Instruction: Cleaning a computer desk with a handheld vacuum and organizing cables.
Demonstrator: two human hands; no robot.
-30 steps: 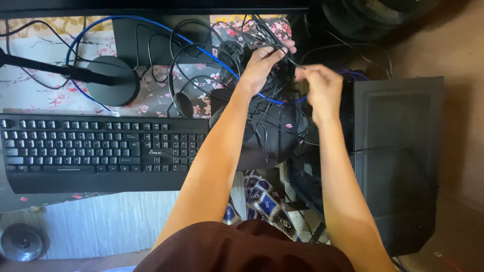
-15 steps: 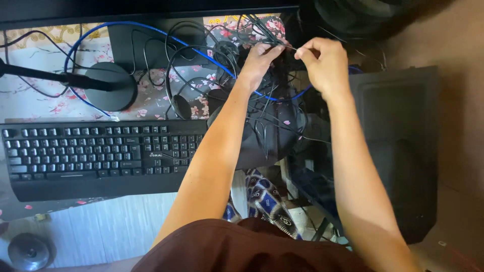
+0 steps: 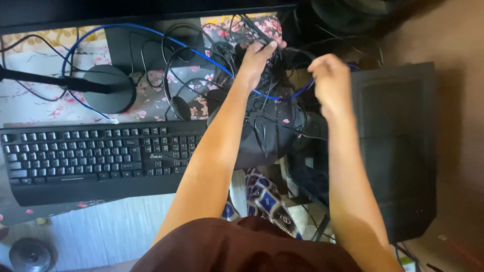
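My left hand [image 3: 255, 59] grips a tangle of thin black cables [image 3: 262, 106] at the far right end of the desk. My right hand [image 3: 330, 80] hangs just right of the tangle, fingers curled and blurred, over the gap beside the desk; a thin black cable seems to run from it, but I cannot make out the grip. A blue cable [image 3: 151, 31] loops across the desk and passes under both hands. A black headset [image 3: 180, 103] lies left of the tangle.
A black keyboard [image 3: 91, 153] fills the desk's near edge. A round black microphone stand base [image 3: 108, 88] and its arm sit at the left. A black computer case [image 3: 398, 146] stands right of the desk. The monitor foot [image 3: 136, 43] is behind.
My right hand dropped down and to the right, away from my left hand. My left hand stayed gripping the cable tangle.
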